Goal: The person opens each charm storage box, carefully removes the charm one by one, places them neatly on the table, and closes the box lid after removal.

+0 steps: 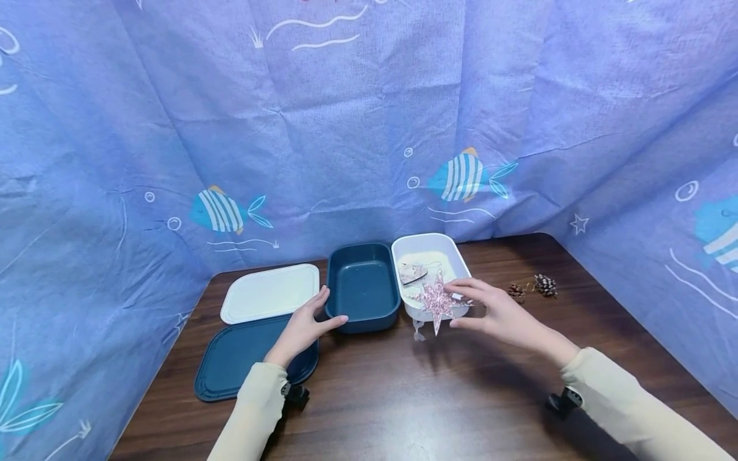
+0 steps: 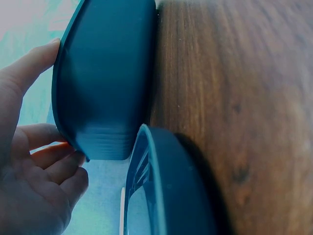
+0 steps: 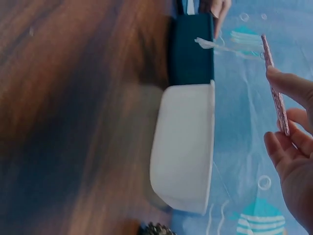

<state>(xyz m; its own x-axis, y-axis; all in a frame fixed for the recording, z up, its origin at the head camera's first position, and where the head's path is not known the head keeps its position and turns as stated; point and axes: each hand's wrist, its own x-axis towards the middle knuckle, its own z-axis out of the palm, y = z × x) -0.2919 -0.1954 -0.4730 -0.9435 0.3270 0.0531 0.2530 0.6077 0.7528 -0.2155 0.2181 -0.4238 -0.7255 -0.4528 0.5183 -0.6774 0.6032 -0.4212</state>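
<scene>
My right hand [image 1: 501,314] pinches a pink glittery star ornament [image 1: 436,299] between thumb and fingers, above the front of the white box [image 1: 464,264]. In the right wrist view, the star [image 3: 276,88] appears edge-on, with a thin clear cord and a pale ribbon-like end [image 3: 204,43] trailing from it. Inside the white box lies another pinkish ornament [image 1: 410,272], partly covered by the star. My left hand [image 1: 302,326] grips the near left corner of the dark blue box [image 1: 362,325], thumb on the front rim and fingers at the left side. The blue box has nothing inside.
Left of the boxes lie a white lid [image 1: 271,294] and a dark blue lid [image 1: 242,362], the blue one partly under my left hand. Two pine cones, one brown [image 1: 516,292] and one greyer [image 1: 545,285], sit at the right. A blue fish-print cloth [image 1: 346,128] hangs behind the wooden table [image 1: 392,397].
</scene>
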